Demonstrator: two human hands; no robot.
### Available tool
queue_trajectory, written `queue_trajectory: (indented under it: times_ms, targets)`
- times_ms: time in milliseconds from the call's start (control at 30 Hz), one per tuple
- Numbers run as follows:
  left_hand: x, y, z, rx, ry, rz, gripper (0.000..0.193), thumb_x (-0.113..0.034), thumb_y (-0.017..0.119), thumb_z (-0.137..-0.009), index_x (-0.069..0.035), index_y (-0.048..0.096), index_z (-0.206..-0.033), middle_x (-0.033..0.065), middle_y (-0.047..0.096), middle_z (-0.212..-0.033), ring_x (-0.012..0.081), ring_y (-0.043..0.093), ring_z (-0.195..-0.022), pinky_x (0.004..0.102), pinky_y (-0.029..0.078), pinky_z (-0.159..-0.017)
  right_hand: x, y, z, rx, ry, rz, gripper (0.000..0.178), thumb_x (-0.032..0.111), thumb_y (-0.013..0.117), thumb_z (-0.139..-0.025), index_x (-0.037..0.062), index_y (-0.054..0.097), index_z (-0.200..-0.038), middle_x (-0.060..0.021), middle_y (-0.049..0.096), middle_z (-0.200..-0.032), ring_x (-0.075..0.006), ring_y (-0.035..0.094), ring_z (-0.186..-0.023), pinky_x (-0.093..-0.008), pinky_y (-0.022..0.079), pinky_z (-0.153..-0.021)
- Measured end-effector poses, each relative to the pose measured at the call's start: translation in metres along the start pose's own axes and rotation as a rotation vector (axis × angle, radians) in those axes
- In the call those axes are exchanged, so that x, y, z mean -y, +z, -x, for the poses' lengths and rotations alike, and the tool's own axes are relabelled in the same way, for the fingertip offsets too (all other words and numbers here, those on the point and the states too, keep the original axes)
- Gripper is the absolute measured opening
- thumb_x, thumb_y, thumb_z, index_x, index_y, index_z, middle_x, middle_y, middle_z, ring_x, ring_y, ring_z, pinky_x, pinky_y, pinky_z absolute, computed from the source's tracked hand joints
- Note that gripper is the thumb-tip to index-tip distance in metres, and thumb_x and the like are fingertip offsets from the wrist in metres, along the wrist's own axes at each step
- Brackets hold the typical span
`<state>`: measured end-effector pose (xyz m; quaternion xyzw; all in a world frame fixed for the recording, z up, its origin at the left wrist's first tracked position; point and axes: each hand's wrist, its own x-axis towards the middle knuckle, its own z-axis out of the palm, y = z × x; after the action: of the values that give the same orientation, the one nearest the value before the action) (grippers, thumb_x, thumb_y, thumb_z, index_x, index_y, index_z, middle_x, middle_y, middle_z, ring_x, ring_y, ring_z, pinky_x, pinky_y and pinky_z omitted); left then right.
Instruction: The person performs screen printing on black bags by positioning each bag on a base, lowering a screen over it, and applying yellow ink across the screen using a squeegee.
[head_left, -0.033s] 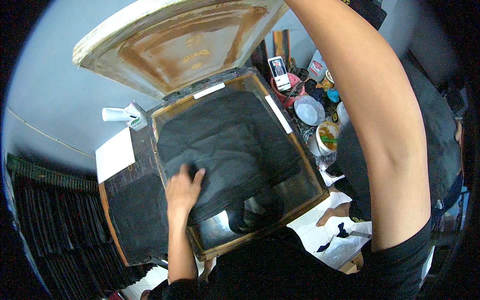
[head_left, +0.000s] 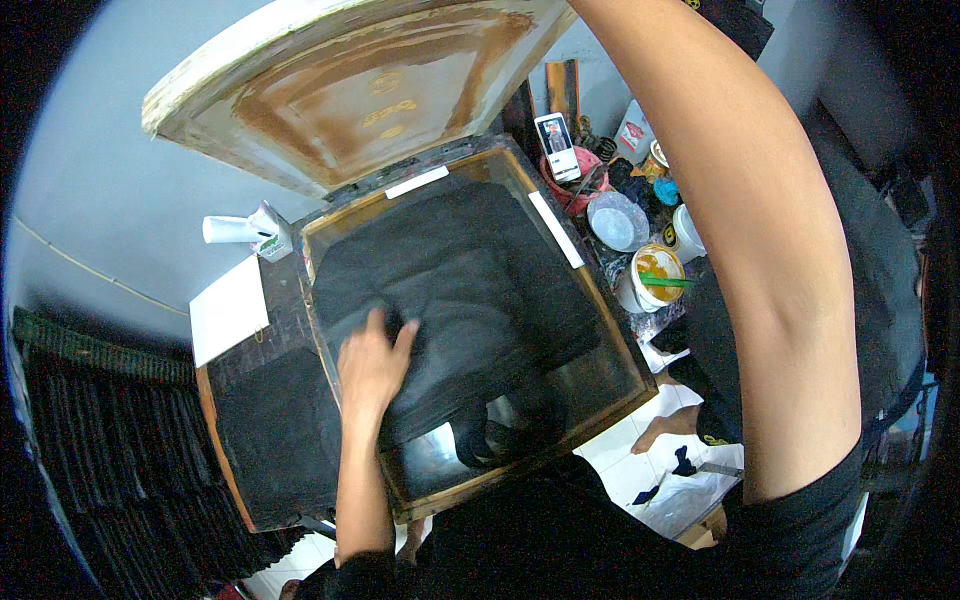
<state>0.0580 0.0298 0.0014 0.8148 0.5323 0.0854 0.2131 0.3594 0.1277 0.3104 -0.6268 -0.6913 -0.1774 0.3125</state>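
Observation:
My left hand (head_left: 374,362) lies on a piece of black fabric (head_left: 450,270), thumb and index finger spread apart, holding nothing. The fabric is spread with soft creases over a glossy flat board (head_left: 415,480) with a worn, brownish edge. Behind it, a printing screen (head_left: 330,95) stands tilted up, its mesh stained brown around a small yellowish design. My right arm (head_left: 745,200) reaches up across the right side to the top edge near the screen; my right hand is out of view.
Right of the board are a white tub (head_left: 660,275) with a green stick, a translucent bowl (head_left: 618,222), and a phone (head_left: 557,147) by a pink basket. At left stand a white cup (head_left: 228,230) and a white sheet (head_left: 230,310). A black curtain (head_left: 110,430) hangs further left.
My left hand has slid slightly right and away from me over the fabric. A dark shape at the right has shifted, uncovering more of the tub and its green stick.

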Motion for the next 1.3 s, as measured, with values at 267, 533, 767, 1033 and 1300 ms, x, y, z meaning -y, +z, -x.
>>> queue_trajectory:
  times_ms: [267, 533, 767, 1033, 1300]
  targets:
    - [-0.086, 0.108, -0.189, -0.131, 0.187, -0.020, 0.093, -0.063, 0.063, -0.089, 0.004, 0.040, -0.150, 0.0309, 0.032, -0.157, 0.0446, 0.027, -0.149, 0.0544, 0.021, -0.121, -0.003, -0.006, 0.004, 0.034, -0.072, 0.009, 0.042, 0.028, 0.077, -0.078, 0.0026, 0.075, -0.111, -0.0245, 0.071, -0.111, -0.0393, 0.068, -0.106, -0.0446, 0.053, -0.092]
    - [-0.121, 0.133, -0.217, 0.062, 0.010, -0.059, 0.124, -0.079, 0.062, -0.078, 0.002, 0.018, -0.160, 0.0297, 0.003, -0.167, 0.0428, -0.007, -0.156, 0.0598, -0.003, -0.123, -0.002, 0.003, -0.002, 0.004, -0.120, 0.008, 0.034, 0.022, 0.062, -0.084, 0.0041, 0.076, -0.110, -0.0241, 0.070, -0.116, -0.0395, 0.067, -0.110, -0.0455, 0.052, -0.095]
    - [-0.141, 0.136, -0.210, 0.080, -0.099, -0.033, 0.142, -0.084, 0.071, -0.064, 0.003, 0.015, -0.160, 0.0322, -0.002, -0.166, 0.0445, -0.013, -0.155, 0.0706, -0.007, -0.116, -0.009, 0.004, -0.007, -0.043, -0.165, -0.004, 0.034, 0.022, 0.059, -0.085, 0.0040, 0.077, -0.107, -0.0236, 0.070, -0.116, -0.0390, 0.067, -0.111, -0.0452, 0.053, -0.095]
    - [-0.148, 0.138, -0.224, 0.088, -0.165, -0.044, 0.144, -0.083, 0.074, -0.060, 0.001, 0.014, -0.161, 0.0298, -0.004, -0.167, 0.0457, -0.011, -0.155, 0.0732, -0.007, -0.115, -0.010, 0.004, -0.006, -0.035, -0.209, -0.003, 0.036, 0.023, 0.060, -0.085, 0.0019, 0.077, -0.108, -0.0230, 0.070, -0.119, -0.0373, 0.067, -0.114, -0.0441, 0.052, -0.096]
    - [-0.149, 0.126, -0.236, 0.168, -0.208, -0.098, 0.145, -0.081, 0.076, -0.058, -0.001, 0.014, -0.161, 0.0294, 0.001, -0.167, 0.0454, -0.008, -0.155, 0.0758, -0.002, -0.114, -0.003, 0.000, 0.006, -0.037, -0.162, -0.037, 0.033, 0.020, 0.061, -0.085, 0.0008, 0.076, -0.108, -0.0239, 0.070, -0.117, -0.0378, 0.068, -0.111, -0.0440, 0.054, -0.093]
